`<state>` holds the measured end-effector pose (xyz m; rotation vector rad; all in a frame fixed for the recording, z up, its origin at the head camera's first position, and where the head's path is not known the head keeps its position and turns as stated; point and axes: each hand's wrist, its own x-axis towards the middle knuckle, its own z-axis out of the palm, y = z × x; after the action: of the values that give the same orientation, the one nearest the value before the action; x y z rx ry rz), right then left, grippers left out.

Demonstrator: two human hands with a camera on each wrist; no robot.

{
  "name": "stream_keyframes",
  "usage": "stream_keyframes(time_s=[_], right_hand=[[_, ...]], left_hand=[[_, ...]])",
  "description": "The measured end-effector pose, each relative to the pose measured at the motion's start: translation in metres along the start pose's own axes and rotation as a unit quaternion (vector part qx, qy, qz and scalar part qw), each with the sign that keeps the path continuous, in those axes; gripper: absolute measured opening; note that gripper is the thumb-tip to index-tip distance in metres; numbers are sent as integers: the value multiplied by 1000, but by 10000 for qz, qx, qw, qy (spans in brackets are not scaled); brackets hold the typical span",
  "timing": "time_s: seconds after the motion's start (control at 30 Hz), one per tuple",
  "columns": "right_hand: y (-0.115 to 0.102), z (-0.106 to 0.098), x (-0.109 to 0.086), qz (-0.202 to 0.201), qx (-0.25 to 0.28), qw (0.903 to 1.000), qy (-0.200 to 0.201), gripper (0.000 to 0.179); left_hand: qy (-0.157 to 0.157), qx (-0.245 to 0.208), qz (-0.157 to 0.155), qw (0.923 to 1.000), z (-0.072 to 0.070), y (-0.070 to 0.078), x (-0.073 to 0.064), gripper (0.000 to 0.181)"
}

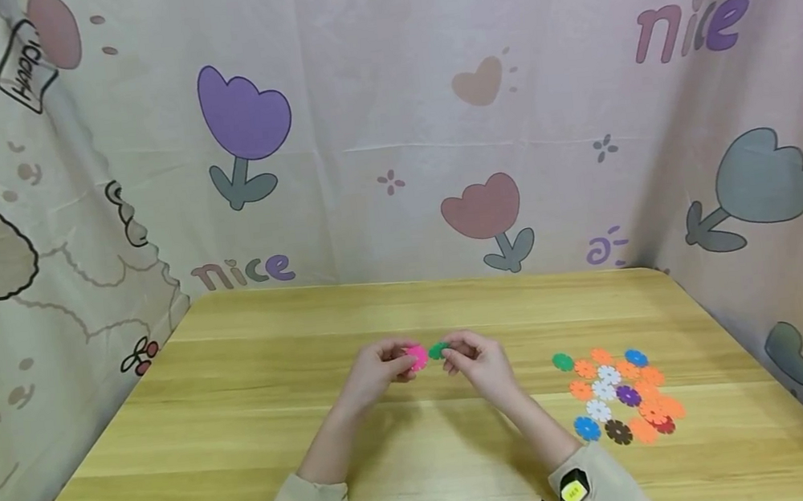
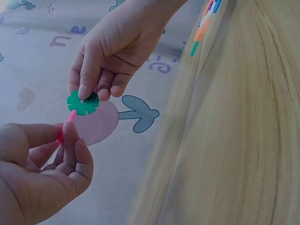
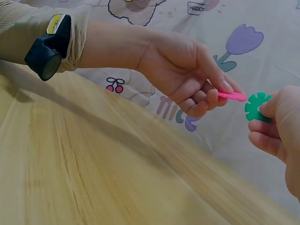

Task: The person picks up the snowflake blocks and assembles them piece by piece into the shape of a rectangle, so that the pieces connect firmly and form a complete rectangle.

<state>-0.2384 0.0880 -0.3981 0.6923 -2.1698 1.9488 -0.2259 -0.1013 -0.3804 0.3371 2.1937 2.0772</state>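
Observation:
Above the middle of the table, my left hand [image 1: 379, 374] pinches a pink snowflake disc [image 1: 418, 357] between thumb and fingers. My right hand [image 1: 483, 363] pinches a green snowflake disc [image 3: 254, 107], whose notched rim faces the pink one. In the right wrist view the pink disc [image 3: 233, 96] is seen nearly edge-on, a narrow gap from the green. From the left wrist, the pink edge lines up with the rim of the green disc [image 2: 83, 107]; whether they touch there I cannot tell. The fingers cover part of both discs.
On the right side of the wooden table [image 1: 244, 427] lies a loose spread of snowflake discs [image 1: 604, 389], orange, white, blue, purple, brown, red and green, some overlapping. A printed curtain [image 1: 360, 125] hangs behind the table and at both sides.

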Motion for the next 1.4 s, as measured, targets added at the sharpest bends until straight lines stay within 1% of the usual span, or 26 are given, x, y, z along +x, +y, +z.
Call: stream_keyframes(time_s=[0.07, 0.13, 0.2, 0.3, 0.43, 0.53, 0.63, 0.77, 0.9, 1.07, 1.2, 1.4], right_hand=[[2, 0, 0, -218, 7, 9998, -33, 10], [4, 0, -1, -477, -73, 9988, -125, 10], [7, 0, -1, -770, -44, 9967, -238, 11], [-3, 2, -5, -1037, -85, 9941, -320, 10], [-18, 4, -7, -1174, -143, 9926, -262, 9], [-17, 5, -8, -1275, -289, 9912, -193, 10], [-16, 7, -10, -1440, -445, 9884, -192, 11], [-14, 11, -12, -1736, -517, 9833, -144, 12], [-12, 13, -14, -1985, -488, 9789, -66, 14], [-11, 13, -15, -2258, -609, 9723, -34, 15], [-12, 13, -15, -2351, -659, 9697, -12, 16], [-13, 12, -14, -2468, -592, 9672, -130, 19]], left_hand=[[-79, -5, 26, 10000, 0, 0, 0, 25], [-178, -14, 38, 9998, -1, 0, 0, 26], [-237, -44, 31, 9997, -1, 0, -1, 26], [-239, -28, 60, 9997, -2, -1, -3, 25], [-103, 45, 119, 9999, 0, 0, -2, 22], [-14, 30, 134, 9999, 0, 1, 0, 19], [70, -118, 32, 9999, 0, 0, -1, 14], [170, -257, -111, 9995, 0, -2, -2, 12], [203, -315, -146, 9992, 2, -4, -2, 12], [212, -580, -306, 9976, 5, -6, -2, 13], [196, -758, -356, 9963, 6, -5, -2, 14], [163, -857, -434, 9952, 6, -5, -4, 14]])
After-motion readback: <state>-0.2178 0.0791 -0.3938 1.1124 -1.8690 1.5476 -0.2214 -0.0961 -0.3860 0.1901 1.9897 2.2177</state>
